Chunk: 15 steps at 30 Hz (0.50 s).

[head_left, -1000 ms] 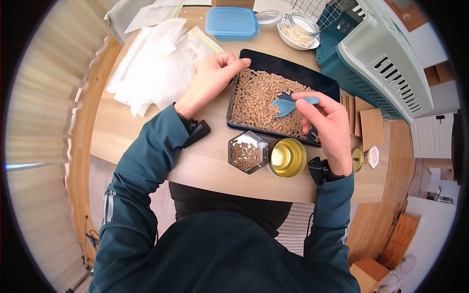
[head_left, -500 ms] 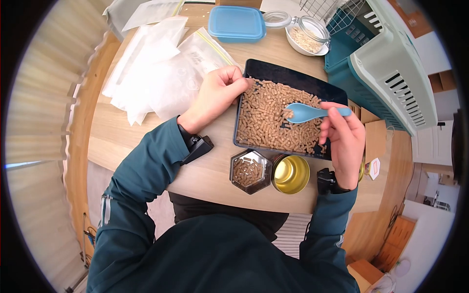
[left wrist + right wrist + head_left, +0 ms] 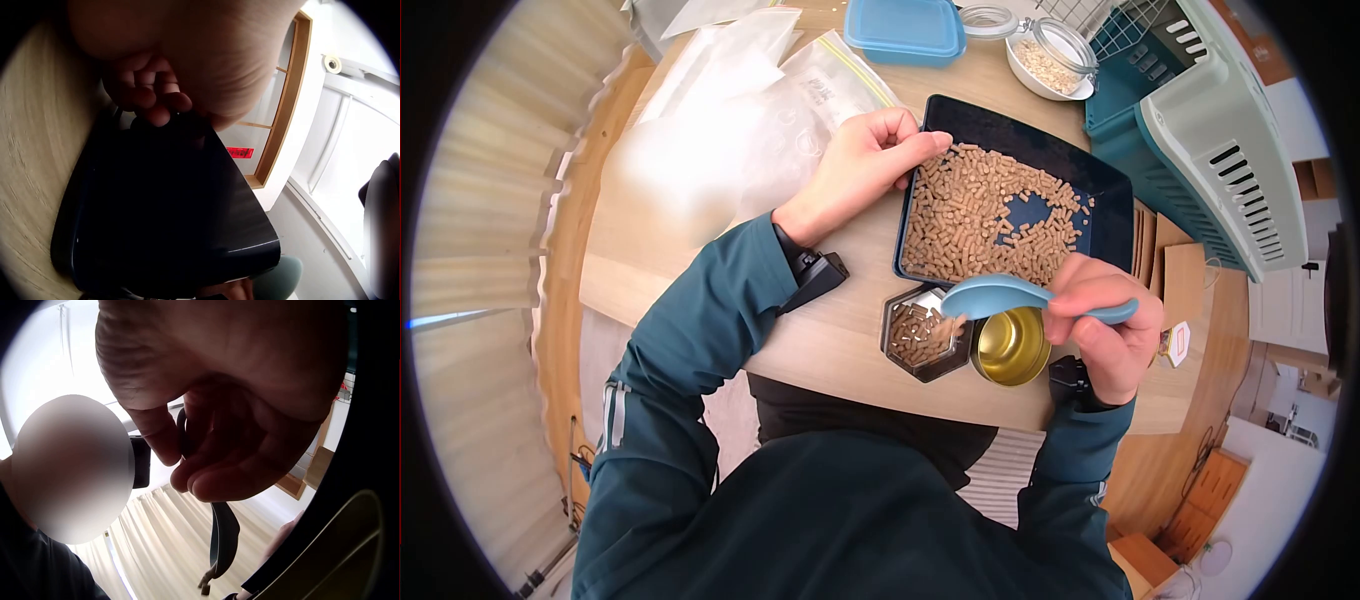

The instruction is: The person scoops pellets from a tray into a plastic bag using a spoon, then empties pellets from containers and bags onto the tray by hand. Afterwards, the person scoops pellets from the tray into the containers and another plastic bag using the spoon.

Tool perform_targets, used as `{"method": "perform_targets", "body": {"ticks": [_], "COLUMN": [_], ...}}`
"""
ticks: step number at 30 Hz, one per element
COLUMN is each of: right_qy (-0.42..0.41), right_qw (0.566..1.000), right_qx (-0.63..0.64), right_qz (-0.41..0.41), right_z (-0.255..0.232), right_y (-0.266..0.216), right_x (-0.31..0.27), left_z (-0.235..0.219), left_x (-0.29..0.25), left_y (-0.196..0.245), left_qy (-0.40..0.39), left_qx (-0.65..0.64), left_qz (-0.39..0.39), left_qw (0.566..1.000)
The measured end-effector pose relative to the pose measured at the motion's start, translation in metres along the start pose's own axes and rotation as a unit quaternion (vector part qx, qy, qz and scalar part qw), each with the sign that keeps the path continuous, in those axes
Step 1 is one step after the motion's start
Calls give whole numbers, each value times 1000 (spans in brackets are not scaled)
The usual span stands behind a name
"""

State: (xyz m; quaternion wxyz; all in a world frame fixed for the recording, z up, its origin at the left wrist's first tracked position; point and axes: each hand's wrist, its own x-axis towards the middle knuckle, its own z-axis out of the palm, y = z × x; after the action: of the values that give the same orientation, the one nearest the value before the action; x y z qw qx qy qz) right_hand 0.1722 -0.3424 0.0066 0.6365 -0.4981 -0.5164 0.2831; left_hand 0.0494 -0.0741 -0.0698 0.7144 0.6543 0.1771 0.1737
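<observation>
Brown pellets (image 3: 950, 220) lie in a dark blue tray (image 3: 1112, 195), with a bare patch of its floor showing right of the middle. My left hand (image 3: 862, 168) grips the tray's left rim, thumb on top; the left wrist view shows its fingers (image 3: 156, 114) curled against the outer wall. Between thumb and fingers, my right hand (image 3: 1112, 322) pinches the handle of a blue spoon (image 3: 990, 293). The spoon tips over a clear hexagonal container (image 3: 948, 364), and pellets drop from its bowl onto those inside. Under the right hand stands a gold-lined tin (image 3: 1012, 345).
Zip bags (image 3: 840, 75) and white translucent bags (image 3: 725, 75) cover the table's left side. Behind the tray are a blue lidded box (image 3: 905, 30) and a clip-top jar of flakes (image 3: 1045, 65) in a white bowl. A pet carrier (image 3: 1225, 130) and folded cardboard (image 3: 1183, 280) flank the right.
My right hand has carried the spoon from the pellets in the tray toward me and left, over the hexagonal container, and tilted it. My left hand stays on the tray rim.
</observation>
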Motion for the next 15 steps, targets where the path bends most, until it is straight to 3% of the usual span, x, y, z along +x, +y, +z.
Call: {"method": "perform_targets", "body": {"ticks": [2, 4, 6, 7, 9, 15], "right_qy": [32, 144, 249, 251, 247, 178], "right_qw": [997, 987, 947, 946, 906, 938], "right_qx": [-57, -71, -198, -200, -333, -248], "right_qz": [-26, 27, 47, 47, 90, 166], "right_z": [0, 1, 2, -1, -6, -3], "right_y": [3, 2, 11, 17, 26, 17], "right_x": [-1, -3, 0, 1, 3, 3], "left_z": [1, 2, 2, 2, 1, 0], "left_x": [2, 2, 2, 1, 2, 1], "left_y": [-4, -5, -5, -4, -4, -6], "left_qy": [8, 6, 5, 5, 5, 6], "left_qx": [-18, -15, -12, -12, -13, -12], "left_qz": [6, 7, 8, 8, 8, 5], "left_qw": [1000, 1000, 1000, 1000, 1000, 1000]}}
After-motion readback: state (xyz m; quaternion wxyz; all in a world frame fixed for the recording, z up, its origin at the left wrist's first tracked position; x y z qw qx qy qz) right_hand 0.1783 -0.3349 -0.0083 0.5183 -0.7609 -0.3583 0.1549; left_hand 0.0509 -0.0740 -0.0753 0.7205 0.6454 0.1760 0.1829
